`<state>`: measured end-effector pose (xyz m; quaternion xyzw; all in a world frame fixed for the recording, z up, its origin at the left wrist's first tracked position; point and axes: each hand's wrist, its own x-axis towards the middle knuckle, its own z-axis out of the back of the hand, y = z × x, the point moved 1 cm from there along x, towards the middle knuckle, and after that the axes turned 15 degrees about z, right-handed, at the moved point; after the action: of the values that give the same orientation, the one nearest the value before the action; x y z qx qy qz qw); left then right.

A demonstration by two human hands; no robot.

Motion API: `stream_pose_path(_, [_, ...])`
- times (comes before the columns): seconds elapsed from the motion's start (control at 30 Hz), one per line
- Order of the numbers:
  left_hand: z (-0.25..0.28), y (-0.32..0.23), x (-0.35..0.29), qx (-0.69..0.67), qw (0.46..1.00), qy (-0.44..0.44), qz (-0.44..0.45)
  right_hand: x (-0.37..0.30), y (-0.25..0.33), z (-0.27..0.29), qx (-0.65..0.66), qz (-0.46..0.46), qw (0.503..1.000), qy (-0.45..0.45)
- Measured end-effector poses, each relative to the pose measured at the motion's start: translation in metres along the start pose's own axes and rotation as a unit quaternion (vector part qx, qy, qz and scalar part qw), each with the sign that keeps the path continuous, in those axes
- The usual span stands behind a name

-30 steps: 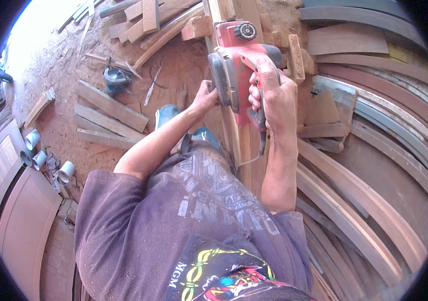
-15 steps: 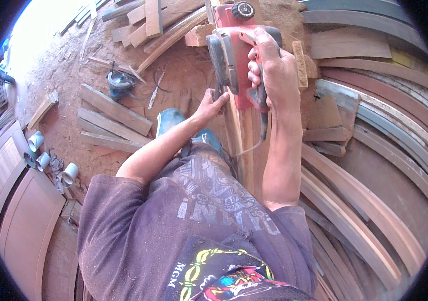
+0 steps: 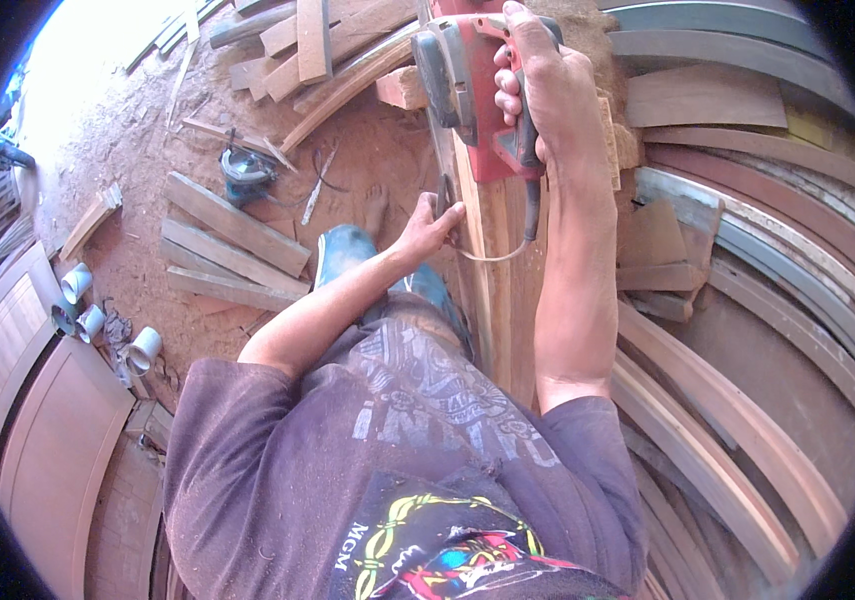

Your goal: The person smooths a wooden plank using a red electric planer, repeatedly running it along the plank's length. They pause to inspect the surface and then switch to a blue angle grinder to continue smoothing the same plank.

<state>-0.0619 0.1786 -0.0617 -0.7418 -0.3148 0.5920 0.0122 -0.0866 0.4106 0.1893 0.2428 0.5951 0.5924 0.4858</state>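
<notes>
My right hand (image 3: pixel 547 85) is wrapped round the rear handle of a red electric hand planer (image 3: pixel 495 150). The planer sits on a long wooden board (image 3: pixel 492 290) that runs away from my body. Its cord (image 3: pixel 533 205) hangs from the back of the handle and loops over the wood. The front end of the planer is cut off by the top of the picture. Behind the planer, my left hand (image 3: pixel 427 228) grips the left edge of the board, thumb towards the top face. Its fingertips are partly hidden.
A circular saw (image 3: pixel 245 172) lies on the dusty ground at left, beside several short planks (image 3: pixel 232 225). Stacked long boards (image 3: pixel 727 400) line the right side. Pale blue cups (image 3: pixel 75 283) and wooden panels (image 3: pixel 62 440) are at far left. A wooden block (image 3: pixel 402 88) stands left of the planer.
The planer and my right hand have moved forward along the board, away from my body. My left hand has shifted slightly nearer to me and stays at the board's edge.
</notes>
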Motion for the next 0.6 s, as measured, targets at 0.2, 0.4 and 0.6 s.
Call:
stream_pose_path(0.2, [-0.006,0.004,0.004,-0.043,0.997,-0.013,-0.065,0.048,0.006,-0.011,0.037,0.052,0.998,0.028])
stream_pose_path(0.4, [-0.008,0.002,0.014,-0.01,0.994,-0.063,-0.09,0.098,0.031,-0.025,0.056,0.11,0.992,0.025])
stream_pose_path(0.6, [-0.007,0.005,0.008,-0.001,0.987,-0.126,-0.103,0.07,0.008,-0.008,0.099,0.16,0.982,0.026])
